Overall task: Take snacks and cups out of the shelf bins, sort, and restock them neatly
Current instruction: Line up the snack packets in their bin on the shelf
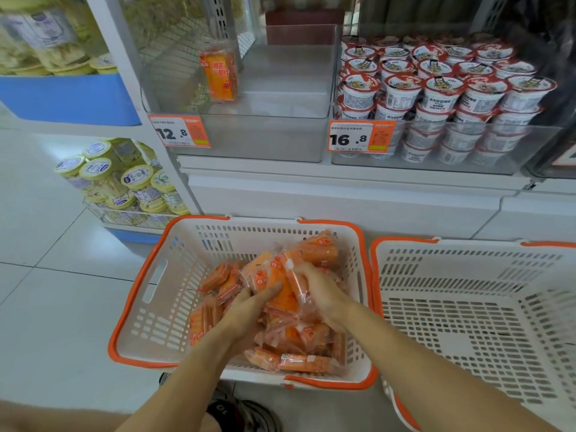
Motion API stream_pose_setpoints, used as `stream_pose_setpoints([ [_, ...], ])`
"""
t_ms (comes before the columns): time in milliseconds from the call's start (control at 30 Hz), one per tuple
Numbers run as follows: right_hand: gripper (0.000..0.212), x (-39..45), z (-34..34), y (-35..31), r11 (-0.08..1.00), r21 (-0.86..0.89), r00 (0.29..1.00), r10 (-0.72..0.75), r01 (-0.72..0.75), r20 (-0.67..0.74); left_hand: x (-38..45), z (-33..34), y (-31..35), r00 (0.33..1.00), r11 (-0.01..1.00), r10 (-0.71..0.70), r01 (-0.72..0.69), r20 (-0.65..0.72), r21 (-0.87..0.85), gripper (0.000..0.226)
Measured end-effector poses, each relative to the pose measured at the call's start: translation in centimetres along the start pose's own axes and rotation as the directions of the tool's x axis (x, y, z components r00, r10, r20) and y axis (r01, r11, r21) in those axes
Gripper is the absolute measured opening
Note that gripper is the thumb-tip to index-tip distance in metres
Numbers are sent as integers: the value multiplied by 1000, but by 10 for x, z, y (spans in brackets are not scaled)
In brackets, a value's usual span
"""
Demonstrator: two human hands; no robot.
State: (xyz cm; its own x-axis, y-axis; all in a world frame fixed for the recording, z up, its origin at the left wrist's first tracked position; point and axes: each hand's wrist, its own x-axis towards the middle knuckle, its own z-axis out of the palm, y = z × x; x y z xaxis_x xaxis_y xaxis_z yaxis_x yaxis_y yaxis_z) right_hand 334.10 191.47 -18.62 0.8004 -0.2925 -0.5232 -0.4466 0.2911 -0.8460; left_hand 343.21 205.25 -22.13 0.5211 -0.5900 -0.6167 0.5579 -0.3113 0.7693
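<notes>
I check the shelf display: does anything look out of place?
One orange snack packet leans alone against the left wall of the clear plastic bin tagged 12.8; its fellows lie heaped in the white-and-orange basket below.

Two orange price tags on the bin fronts, one reading 12.8 (179,131), other 16.8 (361,137). Left of the shelving, yellow-lidded clear jars (124,179) stacked in a wire rack low down, more of them blurred on a blue shelf (68,98) higher up. Glossy white tile floor (56,307) with dark grout lines, and a dark shoe (246,414) with pale markings at the bottom edge of view, just beside the white shelf base (343,194).
</notes>
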Motion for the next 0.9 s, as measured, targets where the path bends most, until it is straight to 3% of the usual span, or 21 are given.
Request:
stream_pose_setpoints([
  [33,33,-1,-2,-4,997,72,999,36,-37,15,0,-2,2,1000,1000,21,-21,6,-20,70],
  [100,35,2,-10,-10,998,30,998,62,-62,-11,0,-4,8,998,997,55,-54,27,-52,76],
  [167,58,5,-17,-13,995,-95,999,6,-9,-33,-1,-5,14,996,994,68,-63,58,-86,60],
  [233,88,7,-21,-13,994,-109,994,-36,25,-102,-5,-4,19,992,990,91,-81,84,-112,49],
  [267,90,7,-23,-12,992,-111,989,-66,51,-132,-7,-4,21,990,988,111,-100,91,-121,48],
  [433,58,-1,-28,-15,962,-227,968,-191,153,-160,-10,-5,23,979,977,157,-134,132,-165,48],
  [533,43,-3,-29,-22,971,-196,981,-160,137,-112,-9,-4,24,979,975,168,-148,116,-164,51],
  [700,29,-1,-38,-25,997,-76,997,-9,3,-79,-12,9,28,978,975,204,-200,40,-94,47],
  [800,31,-1,-46,-27,1000,-2,999,17,-17,-32,-15,13,30,981,977,192,-188,29,-98,45],
  [900,32,-2,-49,-30,999,-40,998,-3,0,-62,-17,15,35,986,982,160,-154,47,-113,44],
])
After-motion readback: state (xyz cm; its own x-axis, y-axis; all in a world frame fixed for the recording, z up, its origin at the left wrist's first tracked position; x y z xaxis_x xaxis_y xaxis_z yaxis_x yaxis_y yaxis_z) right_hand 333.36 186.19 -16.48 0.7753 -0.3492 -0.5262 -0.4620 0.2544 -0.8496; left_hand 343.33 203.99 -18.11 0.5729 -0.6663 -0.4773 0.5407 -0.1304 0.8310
